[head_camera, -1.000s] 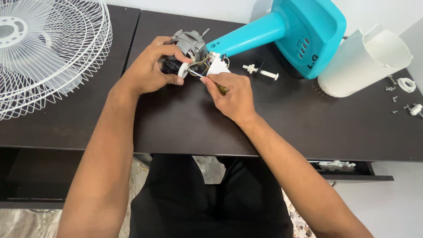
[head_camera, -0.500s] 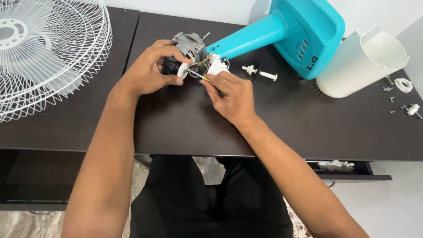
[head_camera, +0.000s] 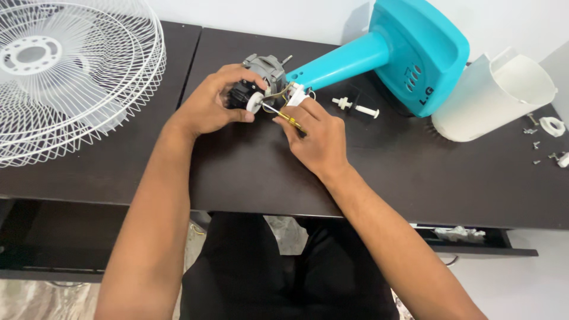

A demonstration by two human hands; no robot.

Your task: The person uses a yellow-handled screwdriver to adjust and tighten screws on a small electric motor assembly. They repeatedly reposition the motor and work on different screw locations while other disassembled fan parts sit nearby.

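My left hand (head_camera: 214,102) grips a small fan motor (head_camera: 265,70), grey metal with a black block and a white round part at its side. It stands on the dark table (head_camera: 249,172) at the end of a teal fan stand (head_camera: 409,56). My right hand (head_camera: 315,135) holds a thin screwdriver (head_camera: 283,115) with a yellow band. Its tip points at the motor's white part, among thin wires. A white connector sits just above my right fingers.
A white wire fan grille (head_camera: 65,77) lies at the left. A white plastic motor cover (head_camera: 495,98) lies on its side at the right, with small screws and a white ring (head_camera: 552,126) beyond it. Two white pegs (head_camera: 355,106) lie by the stand. A drawer (head_camera: 474,237) is open below.
My right hand has shifted slightly with the screwdriver, staying at the motor's wires. My left hand keeps its grip on the motor. The view has drifted a little.
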